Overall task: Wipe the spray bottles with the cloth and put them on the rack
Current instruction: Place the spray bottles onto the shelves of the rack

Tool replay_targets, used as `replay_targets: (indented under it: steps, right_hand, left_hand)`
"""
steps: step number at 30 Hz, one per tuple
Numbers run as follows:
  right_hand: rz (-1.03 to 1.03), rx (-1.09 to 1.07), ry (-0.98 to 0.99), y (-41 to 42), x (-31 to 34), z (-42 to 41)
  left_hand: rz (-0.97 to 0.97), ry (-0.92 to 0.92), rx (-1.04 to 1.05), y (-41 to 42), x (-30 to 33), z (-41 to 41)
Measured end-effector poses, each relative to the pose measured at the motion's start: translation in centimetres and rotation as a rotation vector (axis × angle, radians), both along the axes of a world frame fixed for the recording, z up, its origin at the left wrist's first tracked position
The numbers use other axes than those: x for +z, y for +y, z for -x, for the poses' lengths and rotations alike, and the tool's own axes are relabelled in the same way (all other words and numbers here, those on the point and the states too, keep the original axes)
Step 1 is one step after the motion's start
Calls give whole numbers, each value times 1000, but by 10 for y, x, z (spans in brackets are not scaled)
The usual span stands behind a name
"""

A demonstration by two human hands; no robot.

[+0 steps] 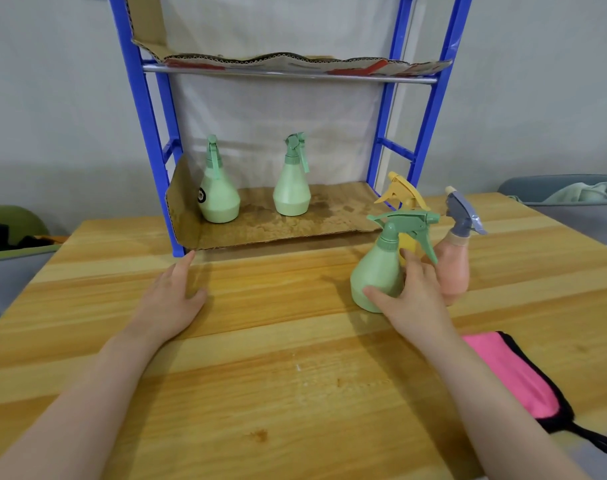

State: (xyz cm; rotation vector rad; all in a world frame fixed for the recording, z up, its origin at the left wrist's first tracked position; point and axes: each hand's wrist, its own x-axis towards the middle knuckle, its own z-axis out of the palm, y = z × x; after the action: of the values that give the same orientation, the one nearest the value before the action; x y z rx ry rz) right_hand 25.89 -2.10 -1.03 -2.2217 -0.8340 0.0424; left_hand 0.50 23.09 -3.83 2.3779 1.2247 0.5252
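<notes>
Nearest the camera, cloth: a pink cloth (513,379) with black trim lies flat at the right edge of the desk (260,393), beside the right forearm. Nothing holds it, so by my reading the wiping of the next bottle has not begun.

Right hand: the right hand (413,296) reaches forward with fingers spread, thumb low against the base of the green bottle (381,268) and fingers at its far side. It looks set to take hold, though I cannot tell that the grip has closed.

Left hand: the left hand (172,292) lies palm down on the desk, fingers straight and together, pinching nothing. It seems to steady the person while the other arm reaches.

Waiting bottles: just behind the green bottle stand a yellow bottle (404,195), mostly hidden, and a peach bottle (454,268) with a grey trigger. They are grouped near the cloth, likely as the unwiped lot.

Rack: the blue rack (149,133) stands at the back of the desk. Its lower shelf is lined with stained cardboard (295,220), probably to bridge the open frame.

Shelved bottles: two pale green bottles (219,195) (291,192) stand upright and apart on that cardboard, towards the left, leaving room on the right.

Top shelf: more cardboard (260,58), nothing visible on it.
</notes>
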Motion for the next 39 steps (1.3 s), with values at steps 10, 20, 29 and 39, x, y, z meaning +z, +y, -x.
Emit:
replay_targets:
  steps: [10, 20, 29, 39]
  right_hand:
    - [-70, 66, 12, 11, -7, 6]
    - [-95, 17, 41, 41, 5, 9]
    - [-231, 20, -37, 116, 51, -31]
    - [-113, -90, -31, 189, 39, -78]
  left_hand:
    - [-2, -6, -3, -1, 1, 0]
    - [-15, -26, -31, 0, 0, 1]
    - [-20, -49, -34, 7, -3, 1]
    - [-41, -63, -16, 14, -7, -2]
